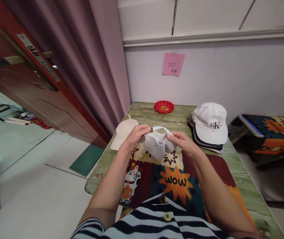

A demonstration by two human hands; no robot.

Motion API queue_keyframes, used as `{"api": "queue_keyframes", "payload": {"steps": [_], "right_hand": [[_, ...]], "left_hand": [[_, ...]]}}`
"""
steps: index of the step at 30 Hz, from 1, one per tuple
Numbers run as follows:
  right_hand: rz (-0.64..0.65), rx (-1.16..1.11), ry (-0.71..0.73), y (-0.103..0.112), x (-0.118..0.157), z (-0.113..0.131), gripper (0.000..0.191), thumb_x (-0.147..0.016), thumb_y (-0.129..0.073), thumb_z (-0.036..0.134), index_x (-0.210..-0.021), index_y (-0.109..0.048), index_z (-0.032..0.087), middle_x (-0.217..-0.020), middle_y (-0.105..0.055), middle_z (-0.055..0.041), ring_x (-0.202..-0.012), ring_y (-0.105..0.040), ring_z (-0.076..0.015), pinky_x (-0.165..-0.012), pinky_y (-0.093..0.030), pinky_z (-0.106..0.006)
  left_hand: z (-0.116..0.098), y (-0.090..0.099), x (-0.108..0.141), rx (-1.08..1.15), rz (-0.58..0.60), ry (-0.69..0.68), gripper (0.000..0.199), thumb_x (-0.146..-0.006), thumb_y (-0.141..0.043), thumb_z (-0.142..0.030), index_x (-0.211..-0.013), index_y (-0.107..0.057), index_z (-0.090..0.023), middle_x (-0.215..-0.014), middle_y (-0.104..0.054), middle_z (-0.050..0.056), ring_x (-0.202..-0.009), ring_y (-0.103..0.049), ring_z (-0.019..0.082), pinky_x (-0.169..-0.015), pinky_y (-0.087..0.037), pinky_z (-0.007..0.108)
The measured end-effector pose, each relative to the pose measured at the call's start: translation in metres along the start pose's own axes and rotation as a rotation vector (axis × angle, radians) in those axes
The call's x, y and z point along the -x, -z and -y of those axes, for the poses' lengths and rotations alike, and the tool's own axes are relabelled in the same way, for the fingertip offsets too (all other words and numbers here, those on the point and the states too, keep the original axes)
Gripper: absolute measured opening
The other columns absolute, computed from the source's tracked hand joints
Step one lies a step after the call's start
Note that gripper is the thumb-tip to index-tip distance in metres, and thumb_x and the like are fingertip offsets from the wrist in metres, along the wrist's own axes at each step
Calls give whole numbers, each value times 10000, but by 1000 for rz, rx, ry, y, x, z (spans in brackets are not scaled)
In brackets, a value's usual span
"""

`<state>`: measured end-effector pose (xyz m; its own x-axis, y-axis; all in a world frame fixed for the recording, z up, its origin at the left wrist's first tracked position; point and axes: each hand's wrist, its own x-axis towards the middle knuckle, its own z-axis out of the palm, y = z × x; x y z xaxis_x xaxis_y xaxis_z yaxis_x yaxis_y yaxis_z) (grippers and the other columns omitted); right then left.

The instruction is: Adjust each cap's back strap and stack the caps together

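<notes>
A light grey-white cap [156, 146] is held up over the patterned mat, its back opening and strap facing up. My left hand [137, 135] pinches the cap at its left edge, near the end of the strap. On the other side, my right hand [183, 141] grips the strap's right end between thumb and fingers. A cream cap [125, 130] lies on the table just beyond my left hand. To the right, a white cap with dark letters [211, 122] tops a stack of darker caps.
A red scalloped dish [164, 107] sits at the back of the green wood-look table [142, 111]. The mat reads "WOW" [175, 182]. A pink note [173, 64] is on the wall. A stool [273, 132] stands right, a brown door [64, 109] left.
</notes>
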<state>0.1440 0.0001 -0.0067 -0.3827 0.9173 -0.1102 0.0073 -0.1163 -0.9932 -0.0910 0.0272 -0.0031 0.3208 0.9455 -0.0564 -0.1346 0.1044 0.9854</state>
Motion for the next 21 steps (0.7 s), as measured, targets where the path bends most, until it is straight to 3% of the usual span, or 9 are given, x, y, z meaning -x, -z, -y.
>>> {"api": "queue_keyframes", "payload": {"steps": [2, 7, 12, 16, 18, 21], "right_hand": [[-33, -69, 13, 4, 0, -3, 457, -748, -749, 594, -932, -722, 177, -771, -698, -22, -604, -554, -138, -593, -422, -256], [-154, -85, 121, 16, -8, -1, 433, -758, -719, 592, -634, -627, 187, -583, -587, 5, -518, -453, -123, -511, -342, -251], [-177, -162, 187, 22, -2, 18, 460, -666, -747, 651, -686, -652, 201, -647, -631, -30, -580, -531, -164, -560, -425, -293], [-66, -250, 231, 19, 9, 34, 532, -593, -770, 670, -865, -712, 216, -824, -706, -88, -769, -661, -258, -672, -519, -363], [-96, -244, 208, 14, 9, 36, 520, -622, -739, 670, -887, -706, 223, -817, -703, -91, -799, -673, -281, -692, -538, -392], [-177, -204, 174, 6, 1, 29, 507, -739, -619, 697, -905, -702, 225, -759, -692, -83, -800, -680, -298, -690, -554, -431]], "left_hand": [[-3, 2, -1, 36, -3, -4, 351, -715, -802, -461, -702, -642, -149, -624, -562, -18, -538, -482, 85, -524, -377, 205], [-17, 5, 2, 22, 23, 17, 351, -678, -828, -446, -668, -638, -151, -600, -577, -5, -513, -481, 93, -503, -386, 218], [-35, 4, 6, 48, 87, -32, 423, -660, -841, -531, -704, -659, -151, -609, -589, 6, -530, -523, 105, -533, -430, 240], [-38, -2, 13, 132, 224, -88, 858, -350, -880, -744, -961, -724, -161, -818, -712, 89, -707, -676, 231, -664, -550, 349], [-26, -11, 17, 190, 211, -109, 1081, -221, -814, -846, -1070, -703, -186, -918, -737, 119, -827, -708, 304, -726, -571, 407], [5, -27, 27, 222, 108, -104, 1209, -359, -471, -1071, -1158, -671, -186, -999, -741, 166, -1012, -694, 362, -796, -561, 447]]}}
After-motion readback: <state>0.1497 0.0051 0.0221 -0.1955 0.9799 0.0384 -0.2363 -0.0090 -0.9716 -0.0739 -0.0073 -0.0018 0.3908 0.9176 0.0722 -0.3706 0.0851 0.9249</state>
